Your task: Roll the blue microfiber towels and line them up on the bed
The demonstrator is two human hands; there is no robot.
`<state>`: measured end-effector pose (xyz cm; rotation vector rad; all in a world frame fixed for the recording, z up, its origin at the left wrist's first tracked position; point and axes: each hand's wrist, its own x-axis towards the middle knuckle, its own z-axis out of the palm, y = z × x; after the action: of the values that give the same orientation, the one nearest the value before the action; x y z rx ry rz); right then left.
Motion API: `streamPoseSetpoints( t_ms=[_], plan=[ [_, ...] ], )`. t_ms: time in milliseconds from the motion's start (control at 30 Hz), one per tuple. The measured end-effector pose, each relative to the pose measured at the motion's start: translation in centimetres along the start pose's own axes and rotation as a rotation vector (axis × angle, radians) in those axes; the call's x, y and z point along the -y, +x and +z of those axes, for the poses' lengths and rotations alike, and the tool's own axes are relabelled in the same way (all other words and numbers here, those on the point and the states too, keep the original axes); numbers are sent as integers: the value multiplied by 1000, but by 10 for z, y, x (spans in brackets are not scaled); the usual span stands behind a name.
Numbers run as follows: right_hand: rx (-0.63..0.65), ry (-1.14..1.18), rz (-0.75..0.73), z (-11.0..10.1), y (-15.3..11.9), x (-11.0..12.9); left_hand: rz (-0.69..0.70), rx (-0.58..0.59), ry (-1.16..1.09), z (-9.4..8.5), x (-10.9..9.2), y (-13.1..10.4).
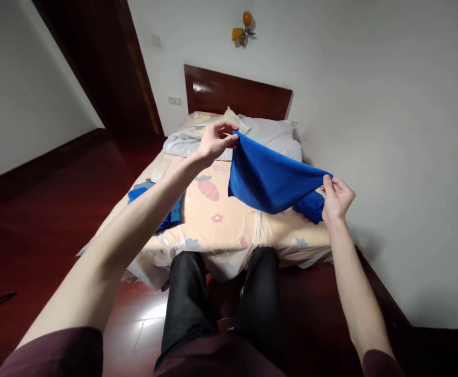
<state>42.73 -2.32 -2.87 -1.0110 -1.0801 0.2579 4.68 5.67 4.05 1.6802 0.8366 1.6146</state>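
Observation:
A bright blue cloth (274,173) hangs stretched in the air above the bed, its top edge sloping down to the right. My left hand (217,140) pinches its upper left corner between thumb and fingers. At the other end my right hand (336,198) grips the upper right corner. Behind my right hand, a crumpled blue cloth (311,207) lies on the bed, partly covered by the held one. More blue cloths (171,215) lie in a pile on the left side, half hidden by my left forearm.
The bed (217,235) has a cream sheet with carrot and flower prints. A grey quilt (184,142) and a pillow (270,131) lie near the dark wooden headboard (237,90). A white wall (402,157) stands close on the right. Dark red flooring (56,209) runs along the left.

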Motion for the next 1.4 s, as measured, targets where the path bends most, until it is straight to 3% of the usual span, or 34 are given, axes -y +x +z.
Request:
streamPoseSetpoints(
  t_ms=[133, 300, 433, 600, 700, 800, 933, 1067, 1233, 1400],
  plan=[
    [67, 75, -81, 15, 17, 14, 64, -78, 129, -32, -24, -22],
    [197, 90, -110, 34, 16, 20, -9, -96, 143, -70, -45, -49],
    [278, 125, -58, 45, 8, 24, -59, -119, 121, -88, -58, -71],
    [338, 153, 61, 41, -15, 34, -264, -116, 67, -106, -72, -107],
    [357, 201, 222, 28, -38, 39, -452, -66, 38, -119, -75, -130],
    [385, 211, 423, 12, -63, 41, -556, 14, 58, -129, -67, -153],
    [387, 173, 613, -7, -85, 40, -473, 64, 112, -133, -45, -184],
    [353, 155, 709, -17, -90, 36, -441, 93, 123, -129, -30, -204],
    [398, 95, 705, -12, -80, 11, -542, 142, 102, -127, -11, -199],
    [448, 59, 762, 23, -71, -40, -680, 52, 39, -113, 38, -175]
  ],
)
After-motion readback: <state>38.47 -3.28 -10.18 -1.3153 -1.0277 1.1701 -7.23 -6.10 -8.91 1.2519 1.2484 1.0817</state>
